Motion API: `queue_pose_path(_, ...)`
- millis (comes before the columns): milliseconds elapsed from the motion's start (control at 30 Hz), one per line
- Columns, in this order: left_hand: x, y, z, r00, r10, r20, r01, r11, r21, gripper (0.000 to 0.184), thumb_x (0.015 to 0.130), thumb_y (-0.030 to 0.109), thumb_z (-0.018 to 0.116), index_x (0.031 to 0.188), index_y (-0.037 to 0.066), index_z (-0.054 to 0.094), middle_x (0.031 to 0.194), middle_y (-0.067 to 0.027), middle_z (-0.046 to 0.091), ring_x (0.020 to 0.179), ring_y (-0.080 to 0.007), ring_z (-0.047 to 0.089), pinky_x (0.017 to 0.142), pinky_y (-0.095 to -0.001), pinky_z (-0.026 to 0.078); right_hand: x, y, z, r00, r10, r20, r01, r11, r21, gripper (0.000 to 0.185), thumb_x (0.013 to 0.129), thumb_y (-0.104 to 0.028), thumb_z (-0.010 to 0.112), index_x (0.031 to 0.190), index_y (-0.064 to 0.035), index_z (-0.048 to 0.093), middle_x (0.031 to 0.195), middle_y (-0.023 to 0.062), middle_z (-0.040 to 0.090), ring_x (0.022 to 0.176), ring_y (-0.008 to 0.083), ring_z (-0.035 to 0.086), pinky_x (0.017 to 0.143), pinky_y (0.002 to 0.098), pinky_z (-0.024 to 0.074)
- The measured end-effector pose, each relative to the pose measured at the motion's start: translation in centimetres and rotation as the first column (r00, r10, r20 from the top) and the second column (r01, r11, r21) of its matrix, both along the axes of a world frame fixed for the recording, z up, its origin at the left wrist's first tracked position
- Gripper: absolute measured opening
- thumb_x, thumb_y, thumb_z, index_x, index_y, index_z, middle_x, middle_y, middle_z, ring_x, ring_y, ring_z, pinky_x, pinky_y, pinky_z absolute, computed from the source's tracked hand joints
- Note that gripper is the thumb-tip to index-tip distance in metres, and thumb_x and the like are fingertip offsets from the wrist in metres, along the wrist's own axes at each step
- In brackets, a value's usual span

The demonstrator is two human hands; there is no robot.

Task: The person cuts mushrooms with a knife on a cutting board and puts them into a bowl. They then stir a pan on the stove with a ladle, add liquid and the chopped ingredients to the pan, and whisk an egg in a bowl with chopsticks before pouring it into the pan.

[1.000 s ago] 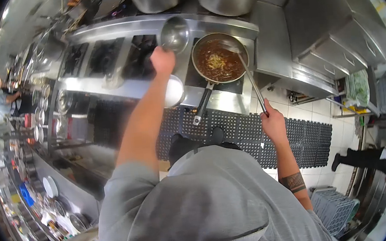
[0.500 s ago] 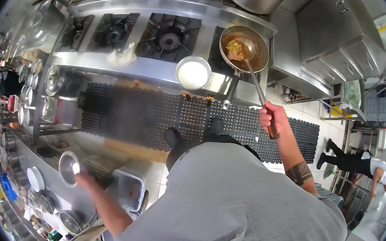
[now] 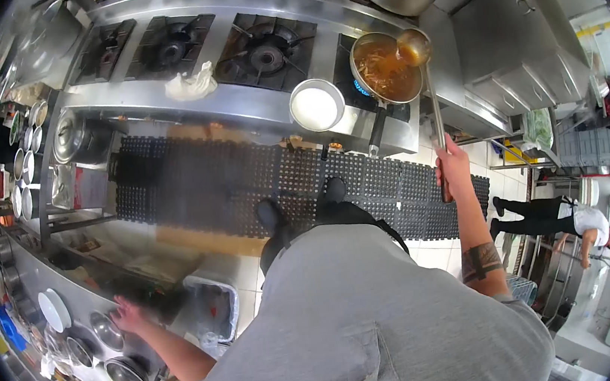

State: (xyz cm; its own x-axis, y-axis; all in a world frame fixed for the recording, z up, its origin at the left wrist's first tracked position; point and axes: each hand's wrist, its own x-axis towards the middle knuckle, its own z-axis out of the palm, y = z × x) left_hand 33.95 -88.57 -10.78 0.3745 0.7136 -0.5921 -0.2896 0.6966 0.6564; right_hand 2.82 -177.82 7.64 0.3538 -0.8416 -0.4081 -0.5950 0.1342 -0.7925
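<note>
Bowl [image 3: 107, 332] set down, our left hand [image 3: 131, 316] is open and free; our right hand [image 3: 454, 169] grips the ladle [image 3: 414, 48] over the frying pan [image 3: 354, 70].

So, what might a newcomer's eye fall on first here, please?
Likely the round metal pan of orange sauce above blue flame at the stove's right end. Then the long steel ladle in the right hand, and the white-filled metal pot left of the pan.

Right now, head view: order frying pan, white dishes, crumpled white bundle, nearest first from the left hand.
From left hand:
1. White dishes, left-side counter
2. Crumpled white bundle, stove's front ledge
3. Frying pan, stove's right end
</note>
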Motion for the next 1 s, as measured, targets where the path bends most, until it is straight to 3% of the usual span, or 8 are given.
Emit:
queue_pose_path(100,2.1,-4.3,-3.1,0.740,-0.667,0.088,0.663,0.745,0.071,0.049,0.104,0.031,0.057,0.134,-0.006,0.047,0.139,-0.0275,0.058,0.121,-0.0352,0.063,0.109,-0.0467,0.052,-0.7,2.5,-0.8,0.999,-0.009,-0.050,0.009,1.000,0.002,0.055,0.101,-0.013,0.060,0.155,-0.0167,0.049,0.066,-0.0011,0.051,0.045,0.0098,0.048,0.038,0.0285,0.0421)
queue_pose_path(300,3.3,-33.6,-4.6,0.236,-0.970,-0.061,0.972,0.237,0.005,0.029,0.103,0.028,0.059,0.115,0.002,0.064,0.124,-0.0193,0.068,0.109,-0.0317,0.069,0.094,-0.0440,0.058,-1.7,2.3,-2.5,0.997,0.060,-0.048,-0.051,0.984,0.172,0.057,0.100,-0.011,0.062,0.155,-0.0183,0.050,0.065,-0.0022,0.050,0.045,0.0081,0.046,0.038,0.0280,0.0401)
queue_pose_path(400,1.2,-46.8,-3.5,-0.179,-0.982,-0.058,0.984,-0.179,-0.006,0.027,0.102,0.025,0.061,0.116,0.002,0.063,0.123,-0.0180,0.069,0.109,-0.0319,0.070,0.094,-0.0420,0.058,-2.8,-0.4,-5.0,0.992,0.106,-0.068,-0.093,0.982,0.165,0.056,0.100,-0.009,0.061,0.154,-0.0183,0.051,0.062,-0.0023,0.048,0.045,0.0084,0.045,0.040,0.0280,0.0404)
queue_pose_path(467,-1.5,-54.1,-2.7,-0.527,-0.827,-0.196,0.780,-0.562,0.275,0.029,0.101,0.023,0.064,0.119,0.001,0.063,0.122,-0.0164,0.069,0.110,-0.0298,0.070,0.091,-0.0393,0.058,-3.9,-3.2,-8.0,0.960,0.176,-0.219,-0.199,0.976,-0.089,0.055,0.100,-0.011,0.062,0.154,-0.0180,0.051,0.063,-0.0025,0.050,0.044,0.0078,0.042,0.040,0.0283,0.0373)
queue_pose_path(600,-7.0,-66.6,1.5,-0.815,-0.549,-0.185,0.568,-0.820,-0.070,0.041,0.105,0.032,0.061,0.131,0.001,0.058,0.123,-0.0121,0.068,0.109,-0.0240,0.070,0.090,-0.0358,0.057,-3.9,-7.7,-8.2,0.901,0.243,-0.359,-0.348,0.898,-0.268,0.059,0.098,-0.012,0.065,0.154,-0.0192,0.050,0.066,0.0090,0.053,0.059,0.0156,0.053,0.059,0.0379,0.0500)
queue_pose_path(833,-11.5,-77.1,2.0,-0.791,-0.612,-0.009,0.606,-0.781,-0.149,0.057,0.107,0.051,0.051,0.141,0.005,0.052,0.118,-0.0057,0.065,0.106,-0.0171,0.067,0.091,-0.0347,0.054,-4.2,-14.7,-10.6,0.826,0.322,-0.463,-0.525,0.738,-0.423,0.060,0.098,-0.015,0.066,0.155,-0.0207,0.048,0.070,0.0130,0.055,0.067,0.0199,0.061,0.070,0.0420,0.0520)
queue_pose_path(933,-10.9,-76.5,2.3,-0.758,-0.652,-0.017,0.648,-0.750,-0.135,0.059,0.107,0.051,0.052,0.143,0.004,0.051,0.121,-0.0070,0.065,0.105,-0.0174,0.067,0.090,-0.0348,0.054,-4.1,-15.2,-11.4,0.888,0.348,-0.300,-0.428,0.865,-0.262,0.056,0.099,-0.015,0.066,0.153,-0.0186,0.051,0.070,0.0106,0.057,0.061,0.0199,0.061,0.060,0.0406,0.0519)
queue_pose_path(1000,-9.9,-75.1,1.9,-0.726,-0.685,-0.070,0.685,-0.709,-0.168,0.054,0.106,0.039,0.058,0.144,0.002,0.050,0.125,-0.0110,0.065,0.108,-0.0204,0.068,0.092,-0.0357,0.055,-3.4,-14.6,-8.7,0.977,0.208,-0.050,-0.176,0.916,0.361,0.055,0.100,-0.015,0.066,0.153,-0.0198,0.052,0.070,0.0055,0.058,0.052,0.0165,0.056,0.046,0.0345,0.0479)
